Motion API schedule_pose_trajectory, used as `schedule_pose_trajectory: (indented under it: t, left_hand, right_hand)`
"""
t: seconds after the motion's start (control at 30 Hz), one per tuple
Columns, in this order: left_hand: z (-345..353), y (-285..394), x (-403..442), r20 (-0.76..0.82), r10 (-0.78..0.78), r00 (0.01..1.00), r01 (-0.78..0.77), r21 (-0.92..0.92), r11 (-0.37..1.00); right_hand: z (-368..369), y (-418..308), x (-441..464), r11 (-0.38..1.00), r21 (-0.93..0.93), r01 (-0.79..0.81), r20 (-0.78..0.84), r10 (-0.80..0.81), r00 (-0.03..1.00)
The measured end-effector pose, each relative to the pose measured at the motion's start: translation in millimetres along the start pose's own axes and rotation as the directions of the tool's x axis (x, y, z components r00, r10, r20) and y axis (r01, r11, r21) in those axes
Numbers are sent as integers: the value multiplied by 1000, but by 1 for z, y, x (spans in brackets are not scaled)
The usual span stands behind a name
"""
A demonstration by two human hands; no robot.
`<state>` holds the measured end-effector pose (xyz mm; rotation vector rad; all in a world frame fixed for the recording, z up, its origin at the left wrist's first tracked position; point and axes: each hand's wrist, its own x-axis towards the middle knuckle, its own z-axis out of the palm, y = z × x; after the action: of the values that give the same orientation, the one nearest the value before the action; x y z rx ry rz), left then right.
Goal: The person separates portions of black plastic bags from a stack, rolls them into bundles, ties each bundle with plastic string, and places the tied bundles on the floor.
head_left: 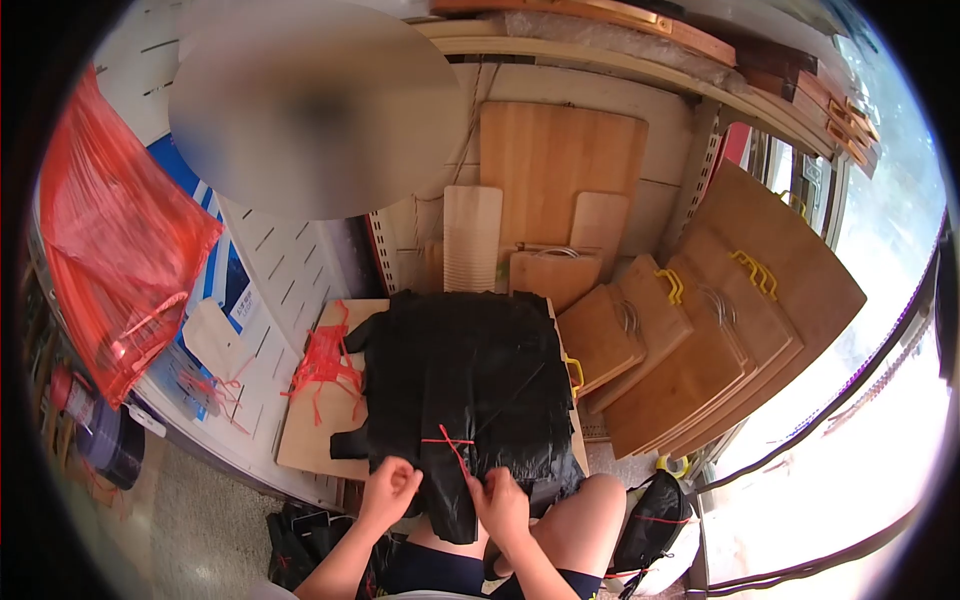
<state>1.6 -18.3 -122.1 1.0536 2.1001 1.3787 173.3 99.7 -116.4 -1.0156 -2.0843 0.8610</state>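
A stack of black plastic bags point(500, 360) lies on a wooden board point(300, 440) in front of my knees. On top is a narrow folded black bag point(447, 505), its near end hanging over my lap. A thin red tie string point(447, 440) crosses this folded bag, and one end slants down to my right hand point(502, 503). The right fingers are pinched together on that end. My left hand point(393, 488) is left of the folded bag, fingers curled together; whatever they pinch is too small to make out.
Red strings point(328, 360) lie on the board's left side. Wooden cutting boards point(690, 370) with yellow and metal handles lean at the right. A red plastic bag point(120, 240) hangs at the left. Black bundles point(652, 520) tied with red string sit by my right leg.
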Motion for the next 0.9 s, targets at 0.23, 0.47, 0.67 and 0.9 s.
schedule_pose_trajectory:
  t: [0.23, 0.47, 0.67, 0.9]
  left_hand:
    - [8, 3, -49, 375, -343, 862, 502, -532, 682]
    - [-42, 5, -68, 507, -293, 810, 524, -403, 750]
    - [-124, -13, -113, 755, -441, 485, 583, 97, 807]
    - [-233, -115, -224, 625, -676, 390, 912, -161, 377]
  right_hand:
    - [27, 10, -38, 587, 585, -560, 630, 107, 769]
    - [22, -2, -53, 568, 469, -676, 781, 90, 618]
    - [28, -9, -41, 171, 676, -717, 667, 272, 694]
    - [62, 2, -68, 395, 438, -808, 828, 173, 534]
